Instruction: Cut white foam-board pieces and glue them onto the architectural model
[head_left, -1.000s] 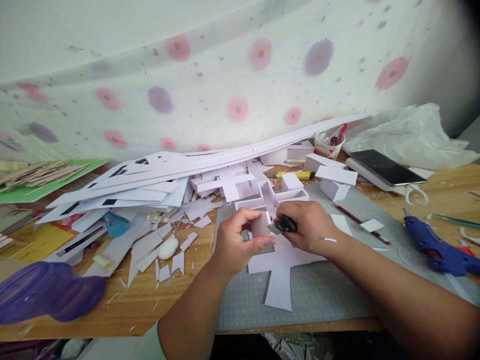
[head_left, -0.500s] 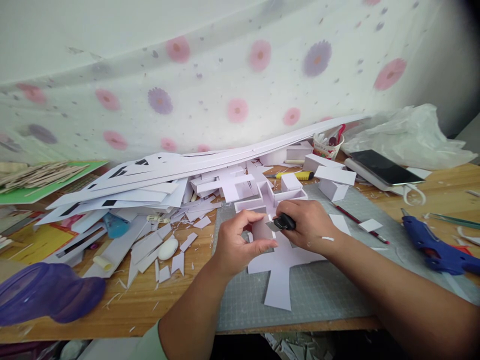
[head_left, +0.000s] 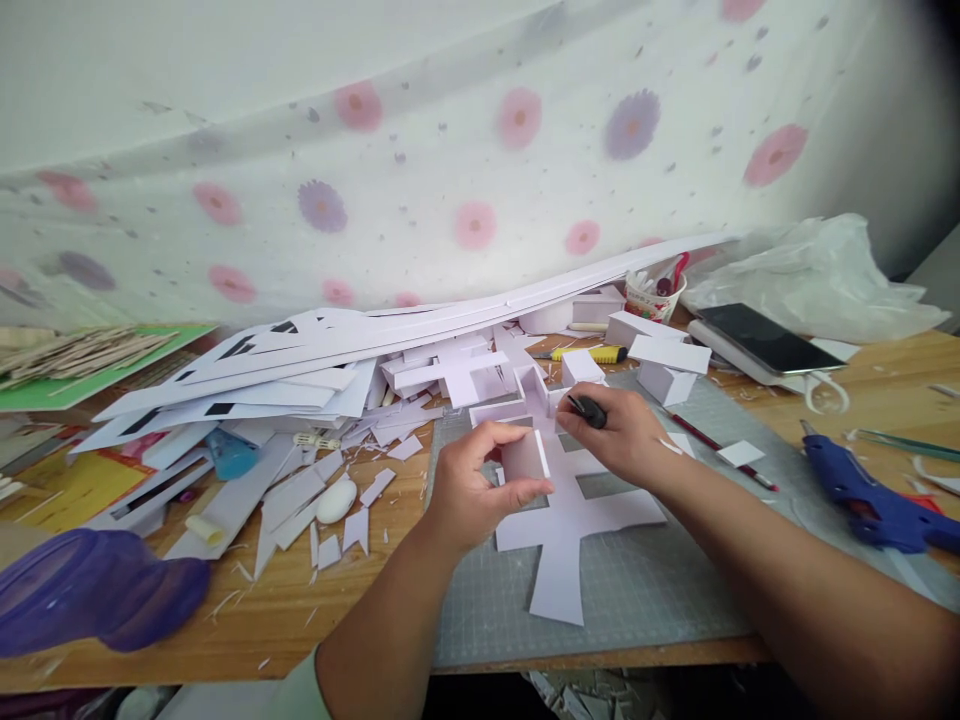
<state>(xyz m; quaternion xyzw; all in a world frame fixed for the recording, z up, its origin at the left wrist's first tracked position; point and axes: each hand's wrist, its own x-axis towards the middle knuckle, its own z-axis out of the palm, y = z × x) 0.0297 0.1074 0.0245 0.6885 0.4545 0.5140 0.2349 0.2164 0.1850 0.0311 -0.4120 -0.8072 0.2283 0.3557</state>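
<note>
Between the thumb and fingers of my left hand a small white foam board piece is pinched upright, its cut edge facing right. My right hand is closed round a black-handled utility knife, up and to the right of that piece; its blade is not clearly visible. Below both hands lies a white board model, flat and cross-like at the front, with low walls standing at its far end. The grey cutting mat is under it.
At the right are a blue glue gun, a dark red pencil and a phone. A yellow cutter lies behind the model. White sheets and offcuts pile up left, near a purple plastic object.
My right hand with the knife has moved up and right, away from the board piece, where the blade was at its edge. My left hand keeps its pinch in nearly the same place.
</note>
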